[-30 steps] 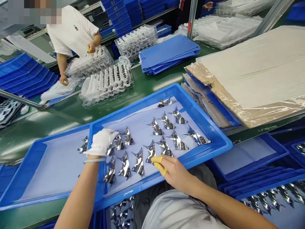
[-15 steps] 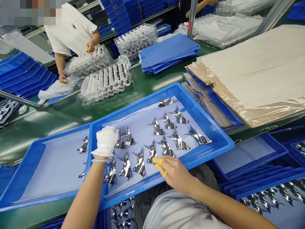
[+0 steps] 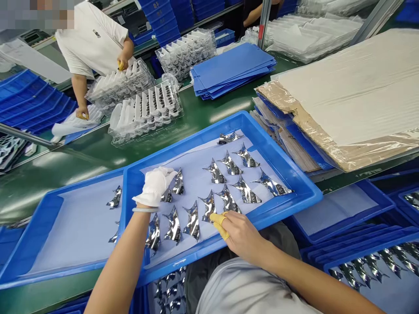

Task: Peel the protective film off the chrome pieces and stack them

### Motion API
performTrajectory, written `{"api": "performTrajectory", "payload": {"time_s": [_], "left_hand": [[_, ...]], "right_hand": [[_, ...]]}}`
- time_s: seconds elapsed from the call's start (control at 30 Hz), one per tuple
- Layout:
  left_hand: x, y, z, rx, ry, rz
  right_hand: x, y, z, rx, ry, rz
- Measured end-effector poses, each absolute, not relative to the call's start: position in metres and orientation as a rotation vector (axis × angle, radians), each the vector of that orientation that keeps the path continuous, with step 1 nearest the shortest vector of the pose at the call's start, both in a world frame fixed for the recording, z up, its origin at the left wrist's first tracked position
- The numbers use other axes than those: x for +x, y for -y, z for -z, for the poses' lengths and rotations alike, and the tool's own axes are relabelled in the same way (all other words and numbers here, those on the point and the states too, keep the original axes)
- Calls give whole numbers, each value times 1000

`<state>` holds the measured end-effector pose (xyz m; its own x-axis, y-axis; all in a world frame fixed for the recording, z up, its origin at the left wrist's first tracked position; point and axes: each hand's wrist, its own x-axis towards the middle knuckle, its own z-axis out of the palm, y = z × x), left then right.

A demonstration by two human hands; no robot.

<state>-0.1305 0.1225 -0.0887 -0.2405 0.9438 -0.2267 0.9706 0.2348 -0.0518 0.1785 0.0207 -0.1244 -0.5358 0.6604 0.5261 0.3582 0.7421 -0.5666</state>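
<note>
A blue tray (image 3: pixel 288 174) lined with pale paper holds several shiny chrome fin-shaped parts (image 3: pixel 244 191). My left hand (image 3: pixel 156 185), in a white glove, rests over the parts at the tray's left, fingers curled on a chrome part (image 3: pixel 178 183). My right hand (image 3: pixel 237 233), with yellow finger cots, lies at the tray's near edge, fingertips pressed on another chrome part (image 3: pixel 209 206). A second blue tray (image 3: pixel 42 226) sits to the left, partly under the first, with a few chrome parts (image 3: pixel 114 198).
A green conveyor belt (image 3: pixel 81 157) runs behind the trays, carrying clear plastic blister trays (image 3: pixel 147 109). A person in a white shirt (image 3: pixel 93 41) works across the belt. Stacked blue sheets (image 3: pixel 232 69) and wrapped cardboard (image 3: pixel 353 96) lie right. More blue trays (image 3: pixel 360 257) sit lower right.
My gloved left hand has moved right and farther along the tray over the chrome parts. My right hand has barely shifted. The person across the belt keeps handling blister trays.
</note>
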Motion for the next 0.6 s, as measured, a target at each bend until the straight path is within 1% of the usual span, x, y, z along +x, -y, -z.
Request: {"api": "performTrajectory", "payload": {"time_s": [0.13,0.3,0.43,0.6], "left_hand": [[-152,-111,86,1688,-2452,350],[-163,-105,97,1616,-2375,467],[-157,-106,101,1603,-2430,445],[-141,-108,85,1640,-2558,366]], "right_hand": [[179,-21,123,-759,2202,-519],[179,-20,125,-756,2272,-498],[179,-19,126,-755,2299,-490],[179,-19,126,-762,2309,-508]]}}
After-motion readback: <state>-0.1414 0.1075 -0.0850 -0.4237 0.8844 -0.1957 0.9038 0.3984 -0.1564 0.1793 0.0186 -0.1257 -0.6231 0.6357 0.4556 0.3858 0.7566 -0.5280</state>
